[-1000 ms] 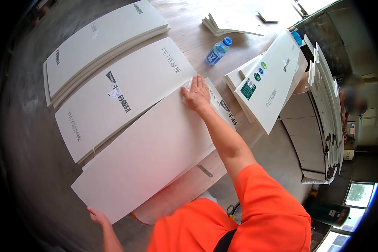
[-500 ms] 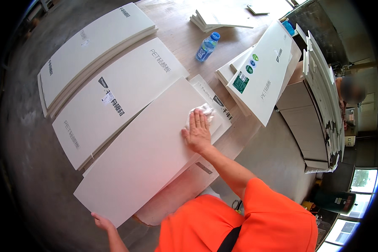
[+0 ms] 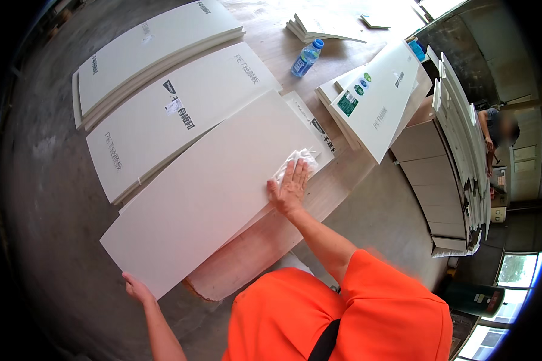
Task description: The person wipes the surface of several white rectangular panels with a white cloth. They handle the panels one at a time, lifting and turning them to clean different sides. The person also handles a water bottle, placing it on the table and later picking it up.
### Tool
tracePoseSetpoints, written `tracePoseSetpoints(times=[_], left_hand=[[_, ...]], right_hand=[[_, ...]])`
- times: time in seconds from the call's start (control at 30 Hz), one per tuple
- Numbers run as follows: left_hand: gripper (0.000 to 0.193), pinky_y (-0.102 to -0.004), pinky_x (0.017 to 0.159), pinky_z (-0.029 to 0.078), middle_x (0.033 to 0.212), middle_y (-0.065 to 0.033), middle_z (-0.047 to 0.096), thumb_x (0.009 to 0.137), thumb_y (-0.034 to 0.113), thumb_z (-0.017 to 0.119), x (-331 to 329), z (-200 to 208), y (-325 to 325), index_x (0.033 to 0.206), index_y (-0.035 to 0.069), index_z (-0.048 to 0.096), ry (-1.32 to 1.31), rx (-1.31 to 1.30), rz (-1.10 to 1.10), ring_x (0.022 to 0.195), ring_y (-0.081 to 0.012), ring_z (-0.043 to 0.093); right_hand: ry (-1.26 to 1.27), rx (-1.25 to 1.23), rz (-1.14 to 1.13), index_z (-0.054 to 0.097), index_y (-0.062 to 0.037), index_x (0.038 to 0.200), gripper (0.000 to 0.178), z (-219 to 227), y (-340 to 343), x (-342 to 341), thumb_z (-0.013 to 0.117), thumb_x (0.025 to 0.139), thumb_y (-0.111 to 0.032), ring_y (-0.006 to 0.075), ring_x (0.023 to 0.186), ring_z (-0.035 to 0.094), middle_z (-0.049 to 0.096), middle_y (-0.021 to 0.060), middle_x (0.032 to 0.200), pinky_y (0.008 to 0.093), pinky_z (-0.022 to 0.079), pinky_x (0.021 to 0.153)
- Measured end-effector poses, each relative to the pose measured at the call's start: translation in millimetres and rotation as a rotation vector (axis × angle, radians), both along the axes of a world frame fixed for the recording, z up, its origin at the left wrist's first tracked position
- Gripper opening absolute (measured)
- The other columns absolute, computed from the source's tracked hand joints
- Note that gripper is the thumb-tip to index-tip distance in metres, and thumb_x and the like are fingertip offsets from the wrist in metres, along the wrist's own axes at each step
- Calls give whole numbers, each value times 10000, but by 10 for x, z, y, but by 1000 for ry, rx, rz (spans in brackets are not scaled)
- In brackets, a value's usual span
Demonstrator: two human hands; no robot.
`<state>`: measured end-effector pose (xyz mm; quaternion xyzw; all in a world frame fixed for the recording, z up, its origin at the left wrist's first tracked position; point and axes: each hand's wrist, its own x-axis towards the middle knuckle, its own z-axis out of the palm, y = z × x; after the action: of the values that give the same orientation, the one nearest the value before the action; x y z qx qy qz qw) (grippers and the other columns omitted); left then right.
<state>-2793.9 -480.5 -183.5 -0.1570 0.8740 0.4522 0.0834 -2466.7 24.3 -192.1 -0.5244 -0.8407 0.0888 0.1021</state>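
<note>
A long plain white board [image 3: 199,180] lies tilted across the stack in front of me, its near left corner reaching past the table edge. My left hand [image 3: 138,287] grips that corner, with the thumb visible along the edge and the other fingers partly hidden beneath. Toward the board's right end, my right hand [image 3: 290,189] presses a crumpled white cloth [image 3: 306,159] flat against the surface, fingers stretched over it. Under this board, the end of another printed white board [image 3: 310,114] sticks out at the far right.
Stacks of printed white boards [image 3: 180,114] lie on the left. A blue-capped bottle [image 3: 307,58] stands on the table [image 3: 265,240], left of more boards [image 3: 373,99] with green stickers. Farther right, a person [image 3: 494,129] is beside a tall board pile [image 3: 433,174].
The whole view has shifted. My right hand and the cloth have slid toward the board's near right edge. My left hand still grips the corner. The person at right shows more.
</note>
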Motion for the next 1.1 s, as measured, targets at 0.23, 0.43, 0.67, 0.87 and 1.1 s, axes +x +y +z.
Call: tracePoseSetpoints(times=[0.23,0.43,0.67,0.87,1.1], left_hand=[[650,-384,903,546,1145,-164,750,1093,503,428,40,42,-62,1236,-79,681,46,-91,-42,1006,-273,711],[638,-373,890,547,1103,-146,760,1098,493,428,50,49,28,1208,-75,698,56,-23,-38,990,-253,710],[542,-312,700,466,844,7,608,1078,482,517,33,45,-141,925,-14,673,31,153,-6,772,-124,531],[562,-282,476,395,718,-24,619,1057,535,520,514,120,-652,791,61,663,-375,533,125,570,-99,533],[751,-231,374,305,917,-101,715,1032,701,367,1110,168,-763,1070,15,672,-502,1068,418,509,-125,542]], right_hand=[[58,-1,186,234,85,1585,1028,97,157,172,460,964,-703,428,1577,86,143,292,1680,516,53,1279],[30,52,86,292,77,1567,966,5,-282,-171,452,983,-676,430,1569,126,188,295,1666,513,66,1280],[-50,-16,665,361,-36,1576,794,427,-1023,-696,482,1004,-572,427,1560,160,215,292,1659,548,64,1267],[-246,-13,905,304,39,1578,830,507,-2052,-1570,455,1013,-550,417,1574,110,187,268,1678,553,17,1273],[-46,-147,1871,354,21,1568,893,548,-3825,-2769,478,973,-633,317,1578,197,290,185,1671,484,102,1297]])
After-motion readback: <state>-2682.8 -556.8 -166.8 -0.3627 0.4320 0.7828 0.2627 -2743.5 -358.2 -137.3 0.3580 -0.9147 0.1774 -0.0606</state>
